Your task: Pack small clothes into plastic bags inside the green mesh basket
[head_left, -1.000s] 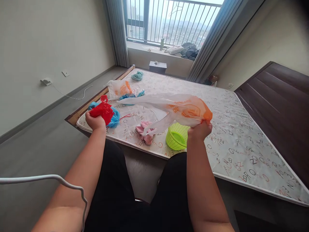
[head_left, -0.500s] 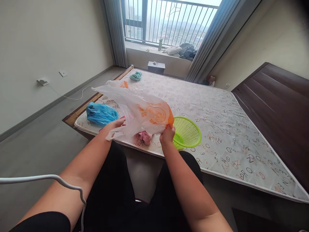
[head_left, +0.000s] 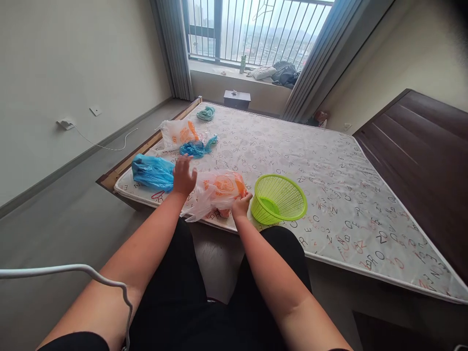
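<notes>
Just below the centre of the frame, the person's right hand [head_left: 241, 204] is pinching the orange end of a translucent white plastic bag with orange print [head_left: 221, 186]. That bag is spreading across the lower middle of the picture, partly covering a pink cloth bundle [head_left: 224, 213]. Left of centre, the left hand [head_left: 184, 176] is reaching forward with its fingers spread; whether its palm is touching the bag's edge, I cannot tell. A crumpled light-blue plastic bag [head_left: 151, 171] is lying just left of it, and a small red loop [head_left: 158, 195] is resting below. Beside the right hand, a round lime-green mesh plastic basket [head_left: 279, 199] is standing upright on a pale, letter-printed mattress [head_left: 351, 195]. Toward the upper middle, a coiled teal bundle [head_left: 205, 113] is lying near the mattress's far corner.
</notes>
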Motion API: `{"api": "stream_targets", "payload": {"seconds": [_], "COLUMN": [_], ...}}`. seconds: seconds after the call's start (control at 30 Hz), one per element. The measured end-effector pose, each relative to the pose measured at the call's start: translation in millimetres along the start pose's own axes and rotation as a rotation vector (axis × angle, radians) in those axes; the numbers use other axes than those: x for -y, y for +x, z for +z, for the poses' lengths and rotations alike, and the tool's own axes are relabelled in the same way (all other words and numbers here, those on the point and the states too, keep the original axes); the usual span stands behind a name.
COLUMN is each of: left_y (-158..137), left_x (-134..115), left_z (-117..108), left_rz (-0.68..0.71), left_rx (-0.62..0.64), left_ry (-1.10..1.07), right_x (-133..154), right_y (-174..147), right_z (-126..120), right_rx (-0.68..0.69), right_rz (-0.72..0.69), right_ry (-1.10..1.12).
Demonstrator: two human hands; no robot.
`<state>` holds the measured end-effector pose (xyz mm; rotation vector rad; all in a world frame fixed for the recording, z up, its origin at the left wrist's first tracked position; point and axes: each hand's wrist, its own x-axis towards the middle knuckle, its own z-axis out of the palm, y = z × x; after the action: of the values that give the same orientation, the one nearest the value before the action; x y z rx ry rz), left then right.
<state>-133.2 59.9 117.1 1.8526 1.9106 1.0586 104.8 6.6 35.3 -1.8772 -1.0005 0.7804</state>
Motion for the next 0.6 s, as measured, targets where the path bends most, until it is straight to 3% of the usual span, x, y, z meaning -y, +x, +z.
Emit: {"api": "stream_targets", "payload": {"seconds": [0.03,0.13,0.17,0.23,0.33,0.43,0.5,0.6], "left_y": [-6,-28,-35,-45,-46,-27,-9,11], "left_x": [-4,-4,-2,3,6,4,7,18], "left_z": [15,60,71,87,94,81,63,29], "left_rz": [0.068,0.098,0.075,0.070,0.178,0.233,0.124,0.018], "left_rx": [0.169,0.738,0.876,0.985,0.975,0.871,0.683,0.523], "left_ry": [0.044,0.250,0.328,0.435,0.429,0.223,0.067,0.048], "right_x": [-1,-3,-4,-7,-11,-12,-10,-2], "right_y": [-1,-4,-6,-9,-10,-6,-6,-15], "right_z": [0,-3,-4,-7,-13,-23,-35,-63], "right_rx": [-0.002,-0.014,0.013,0.124,0.321,0.439,0.515,0.621], "right_rz": [-0.033,-0.143,-0.185,-0.283,-0.362,-0.257,-0.244,-0.404], "right_ry": [-0.037,-0.214,-0.298,-0.484,-0.717,-0.839,-0.852,-0.759]}}
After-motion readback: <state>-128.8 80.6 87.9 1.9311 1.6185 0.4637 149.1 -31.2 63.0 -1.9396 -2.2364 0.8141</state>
